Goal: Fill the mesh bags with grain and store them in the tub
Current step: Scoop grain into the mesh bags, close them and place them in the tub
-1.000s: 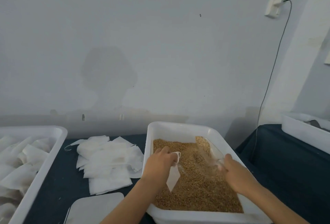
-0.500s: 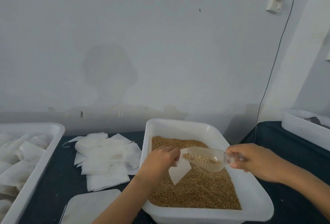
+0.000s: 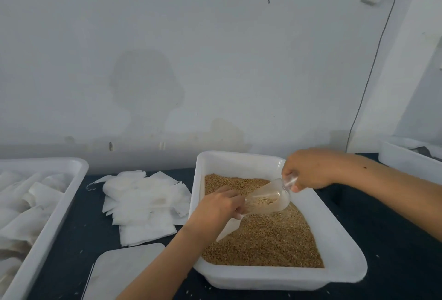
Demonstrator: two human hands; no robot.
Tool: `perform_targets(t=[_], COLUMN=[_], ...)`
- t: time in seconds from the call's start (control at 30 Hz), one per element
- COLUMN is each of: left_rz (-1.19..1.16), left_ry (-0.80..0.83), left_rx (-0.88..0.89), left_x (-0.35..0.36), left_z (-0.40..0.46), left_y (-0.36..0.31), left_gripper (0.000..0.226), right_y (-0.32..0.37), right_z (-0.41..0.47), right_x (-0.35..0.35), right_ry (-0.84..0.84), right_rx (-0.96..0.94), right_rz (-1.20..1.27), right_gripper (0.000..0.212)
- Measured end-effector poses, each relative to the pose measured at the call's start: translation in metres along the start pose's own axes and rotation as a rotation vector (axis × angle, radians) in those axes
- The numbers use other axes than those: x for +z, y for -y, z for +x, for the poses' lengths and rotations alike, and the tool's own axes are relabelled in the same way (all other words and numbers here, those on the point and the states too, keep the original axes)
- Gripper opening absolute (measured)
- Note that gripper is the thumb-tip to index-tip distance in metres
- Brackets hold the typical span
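Right now my left hand (image 3: 221, 205) is curled around the mouth of a small white mesh bag (image 3: 228, 227), pinching it over the grain, and the bag's body hangs down from my fingers toward the near left part of the grain tray (image 3: 339, 249). My right hand (image 3: 305, 171) grips the handle of a clear plastic scoop (image 3: 269, 200), fingers wrapped around it, with the scoop tilted down to the left so its lip meets the bag's opening at my left hand. Some pale grain lies in the scoop's bowl. Both hands hover over the brown grain (image 3: 265, 240), which fills the white tray's floor. To the left of that tray, on the dark tabletop (image 3: 394, 252), lies a loose pile of empty mesh bags (image 3: 143, 200), some with thin drawstrings trailing off. Farther left sits the white tub (image 3: 45, 232), holding many bags laid side by side. A flat white lid (image 3: 122, 273) lies near me between tub and tray. Another white bin (image 3: 409, 160) shows at the far right edge.
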State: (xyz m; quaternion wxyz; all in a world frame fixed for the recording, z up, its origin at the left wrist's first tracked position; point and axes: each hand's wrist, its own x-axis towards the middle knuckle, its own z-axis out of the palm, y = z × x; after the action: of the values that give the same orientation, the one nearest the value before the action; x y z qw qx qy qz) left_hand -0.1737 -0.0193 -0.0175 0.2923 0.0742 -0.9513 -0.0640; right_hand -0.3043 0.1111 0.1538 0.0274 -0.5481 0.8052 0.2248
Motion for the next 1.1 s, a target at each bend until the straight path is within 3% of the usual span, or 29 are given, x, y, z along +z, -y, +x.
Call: perform_targets(t=[0.33, 0.5, 0.53, 0.6, 0.7, 0.77, 0.83, 0.93, 1.1], left_rz=[-0.057, -0.027, -0.032, -0.057, -0.095, -0.087, -0.065, -0.06, -0.127], left_ry=[0.014, -0.006, -0.018, -0.014, 0.007, -0.001, -0.022, -0.036, -0.024], left_rx=[-0.101, -0.22, -0.24, -0.279, -0.343, -0.35, -0.342, -0.365, -0.408], left_x=[-0.003, 0.0, 0.001, 0.001, 0.001, 0.001, 0.0, 0.0, -0.004], left_z=[0.0, -0.002, -0.003, -0.003, -0.004, -0.004, -0.003, -0.003, -0.003], left_y=[-0.001, -0.001, 0.0, 0.002, 0.004, 0.003, 0.001, 0.0, -0.001], left_gripper=[0.005, 0.02, 0.024, 0.028, 0.03, 0.022, 0.015, 0.023, 0.028], right_y=[0.015, -0.005, -0.009, -0.014, -0.015, -0.012, -0.008, 0.001, 0.02], right_z=[0.009, 0.007, 0.005, 0.004, 0.006, 0.009, 0.015, 0.025, 0.038], right_x=[-0.011, -0.006, -0.002, 0.012, 0.038, 0.055, 0.068, 0.081, 0.097], right_ry=[-0.138, -0.085, -0.049, 0.059, 0.194, 0.228, 0.214, 0.157, 0.041], right_rx=[0.007, 0.072, 0.092, 0.125, 0.112, 0.081, 0.054, -0.003, -0.153], right_rz=[-0.26, -0.142, -0.144, -0.161, -0.161, -0.126, -0.092, -0.019, 0.224], right_gripper=[0.03, 0.02, 0.011, 0.018, 0.008, 0.022, 0.024, 0.013, 0.021])
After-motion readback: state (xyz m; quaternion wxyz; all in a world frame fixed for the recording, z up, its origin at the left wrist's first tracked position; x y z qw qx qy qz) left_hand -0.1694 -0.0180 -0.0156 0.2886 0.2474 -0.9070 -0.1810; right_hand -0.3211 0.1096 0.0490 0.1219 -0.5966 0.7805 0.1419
